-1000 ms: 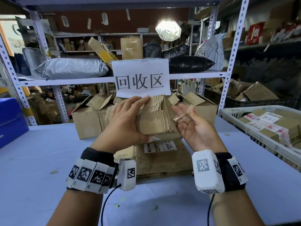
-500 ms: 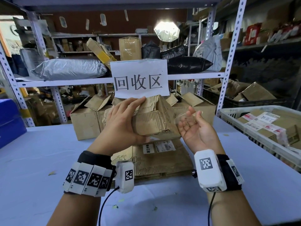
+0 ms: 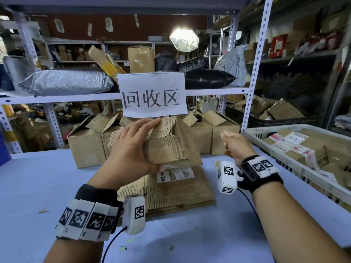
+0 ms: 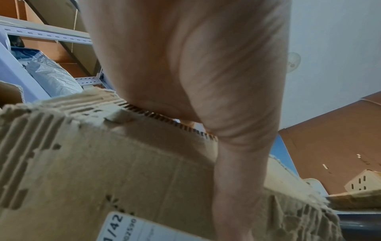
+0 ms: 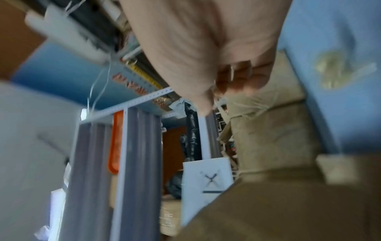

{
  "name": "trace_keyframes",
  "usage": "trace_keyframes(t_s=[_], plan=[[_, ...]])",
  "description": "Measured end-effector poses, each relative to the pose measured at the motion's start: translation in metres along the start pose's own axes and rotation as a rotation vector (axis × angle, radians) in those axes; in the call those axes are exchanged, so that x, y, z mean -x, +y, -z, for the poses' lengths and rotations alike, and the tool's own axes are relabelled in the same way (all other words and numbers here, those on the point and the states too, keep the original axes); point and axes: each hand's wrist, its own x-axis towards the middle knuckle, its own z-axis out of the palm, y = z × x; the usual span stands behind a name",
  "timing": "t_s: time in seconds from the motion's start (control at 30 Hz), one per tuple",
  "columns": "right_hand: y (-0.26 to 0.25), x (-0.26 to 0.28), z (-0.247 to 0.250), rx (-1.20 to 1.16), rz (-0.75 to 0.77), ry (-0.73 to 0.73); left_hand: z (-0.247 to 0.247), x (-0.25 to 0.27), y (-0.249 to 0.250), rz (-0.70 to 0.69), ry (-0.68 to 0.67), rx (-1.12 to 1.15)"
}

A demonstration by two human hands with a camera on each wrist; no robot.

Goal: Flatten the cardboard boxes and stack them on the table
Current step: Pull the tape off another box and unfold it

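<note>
My left hand holds a small worn cardboard box up in the air above the table, fingers over its top and thumb under its near side. The left wrist view shows the thumb pressed on the box's labelled face. Below it a stack of flattened boxes lies on the pale blue table. To the right of the box, apart from it, my right hand is turned back-up with its fingers curled. A pale scrap of clear tape shows at its fingertips.
Open cardboard boxes stand in a row at the table's back, under a white paper sign on the shelf. A white plastic basket with labelled boxes sits at the right. A metal shelf post rises behind it.
My right hand has turned from palm-up to back-up, curled its fingers and moved right, away from the box. My left hand still holds the box, now tilted a little more.
</note>
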Motion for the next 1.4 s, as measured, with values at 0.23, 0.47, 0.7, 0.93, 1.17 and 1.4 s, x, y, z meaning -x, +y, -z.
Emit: trace_keyframes(t_s=[0.23,0.47,0.7,0.93,1.17,1.4], plan=[[0.012,-0.038,0.013,0.692,0.01,-0.123,-0.002,-0.001,0.003,-0.034,0.002,-0.016],[0.018,-0.032,0.005,1.12,-0.058,-0.342,0.0,-0.002,0.003,-0.052,-0.017,-0.006],[0.01,-0.021,0.005,1.58,-0.026,-0.462,0.003,-0.002,0.006,-0.047,-0.043,-0.004],[-0.014,-0.015,-0.018,1.527,0.084,-0.445,0.0,-0.004,0.005,-0.044,-0.038,-0.017],[-0.057,0.045,-0.06,0.575,0.46,-0.529,-0.002,-0.004,-0.002,0.03,0.052,0.0],[-0.077,0.093,-0.067,0.741,0.675,-0.783,0.005,-0.002,-0.009,0.072,0.074,0.007]])
